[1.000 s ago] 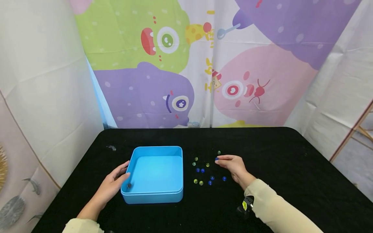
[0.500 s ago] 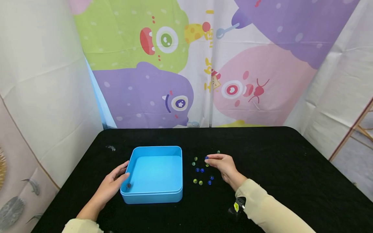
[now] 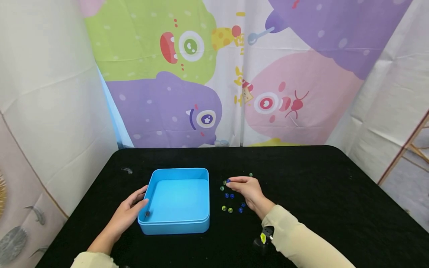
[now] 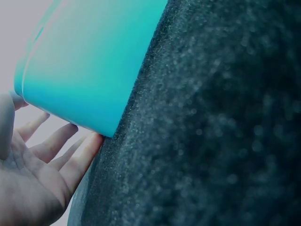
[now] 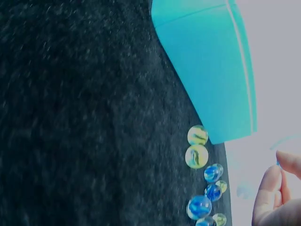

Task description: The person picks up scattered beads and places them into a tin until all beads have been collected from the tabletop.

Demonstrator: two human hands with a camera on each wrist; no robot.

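My right hand (image 3: 248, 190) pinches a blue marble (image 3: 228, 181) between thumb and fingertips, above the black tabletop and right of the blue box (image 3: 174, 227). In the right wrist view the fingers (image 5: 269, 188) meet at their tips, and the held marble is mostly hidden. My left hand (image 3: 127, 210) steadies the box at its left side. Its thumb lies on the rim; the other fingers (image 4: 82, 157) stretch nearly straight, tips against the outer wall. Loose marbles lie beneath and in front of the right hand, among them a yellow-green marble (image 5: 196, 156) and a blue marble (image 5: 199, 207).
A green marble (image 3: 250, 174) lies behind the right hand. One small dark round thing (image 3: 147, 213) shows at the box's near left corner; I cannot tell what it is. Black cloth (image 3: 311, 186) covers the table, and a printed curtain (image 3: 174, 111) hangs behind it.
My right hand has carried the blue marble leftward toward the box, passing over the other marbles. The left hand keeps its place at the box.
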